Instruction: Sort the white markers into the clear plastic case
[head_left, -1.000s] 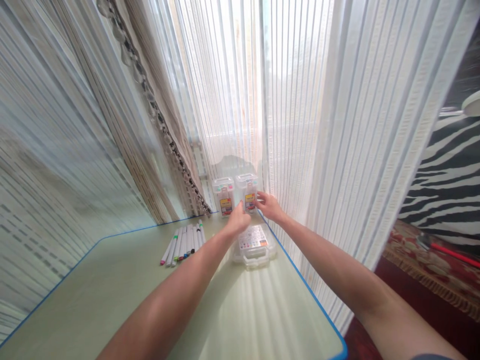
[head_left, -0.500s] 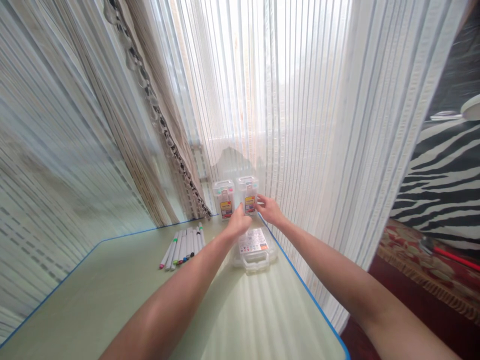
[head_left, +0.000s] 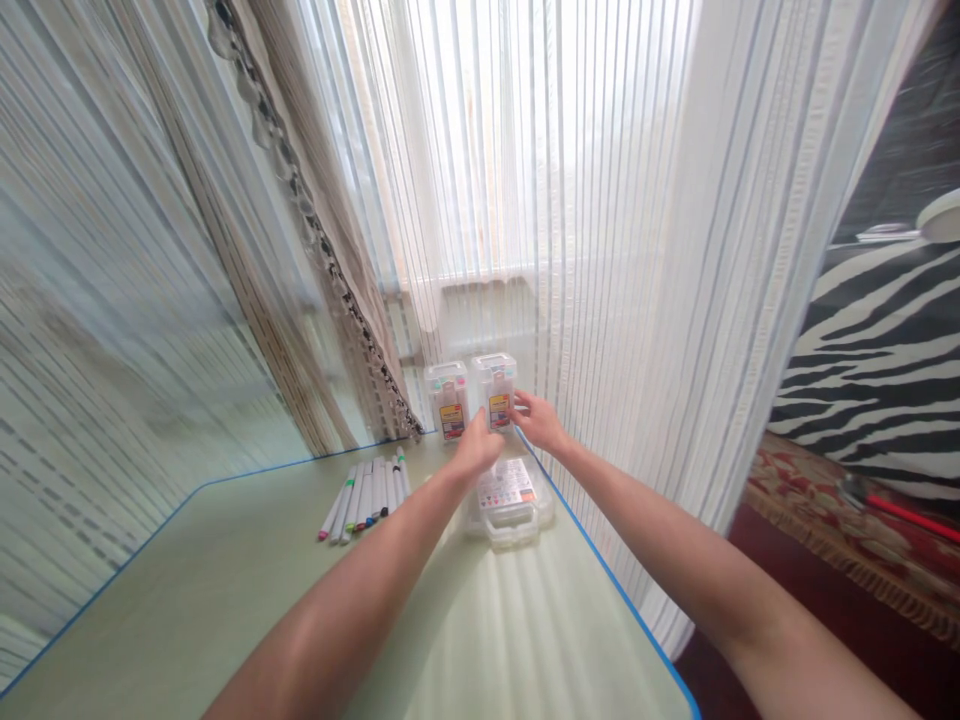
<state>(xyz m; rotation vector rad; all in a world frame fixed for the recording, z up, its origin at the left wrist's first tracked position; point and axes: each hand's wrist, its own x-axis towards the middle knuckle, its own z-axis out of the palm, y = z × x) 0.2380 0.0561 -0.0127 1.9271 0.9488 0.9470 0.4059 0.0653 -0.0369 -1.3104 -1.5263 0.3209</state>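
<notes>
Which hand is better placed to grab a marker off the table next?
Probably the left hand: it's nearer the loose markers, and the left forearm lies between them and the right hand.

- Left box (head_left: 448, 400) stands beside right box (head_left: 496, 376) on the table (head_left: 217, 570).
- Flat case (head_left: 508, 486) lies before right box.
- Markers (head_left: 366, 492) lie left of flat case.
- Curtain (head_left: 622, 260) hangs behind both boxes.
</notes>
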